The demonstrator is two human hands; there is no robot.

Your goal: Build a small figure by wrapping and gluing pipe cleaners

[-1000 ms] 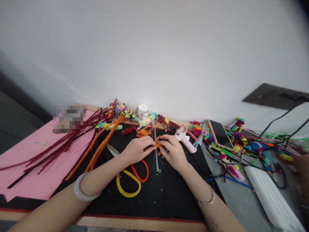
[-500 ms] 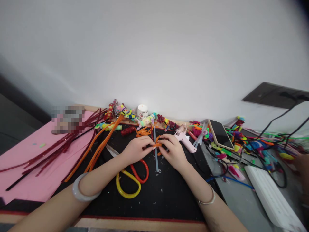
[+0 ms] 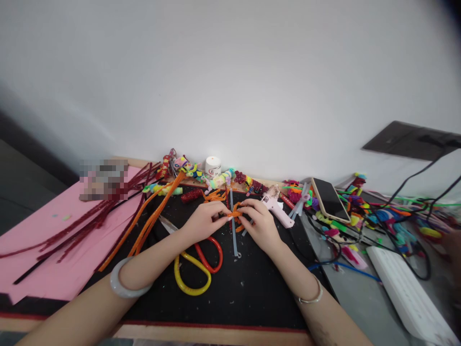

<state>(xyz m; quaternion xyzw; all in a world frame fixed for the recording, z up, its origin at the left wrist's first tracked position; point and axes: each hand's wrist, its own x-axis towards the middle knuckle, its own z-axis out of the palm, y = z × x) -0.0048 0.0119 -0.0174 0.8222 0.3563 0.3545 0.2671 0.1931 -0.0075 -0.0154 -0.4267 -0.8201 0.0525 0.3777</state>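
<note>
My left hand (image 3: pixel 203 222) and my right hand (image 3: pixel 258 223) meet over a black mat (image 3: pixel 248 288), fingers pinched together on a short orange pipe cleaner piece (image 3: pixel 236 213) held between them. Just below my left hand lie scissors with yellow and red handles (image 3: pixel 196 269). A clear glue stick (image 3: pixel 233 226) lies on the mat under the hands. A pink glue gun (image 3: pixel 276 209) rests just right of my right hand. Long orange pipe cleaners (image 3: pixel 151 216) stretch away to the left.
Dark red pipe cleaners (image 3: pixel 82 218) lie on a pink sheet (image 3: pixel 46 240) at left. Small colourful pipe cleaner figures and a white jar (image 3: pixel 212 166) line the wall. A phone (image 3: pixel 328 199), tangled cables, bright scraps and a white power strip (image 3: pixel 403 293) fill the right side.
My hands have stayed in place, with the fingers shifting slightly on the orange piece. The view has barely moved.
</note>
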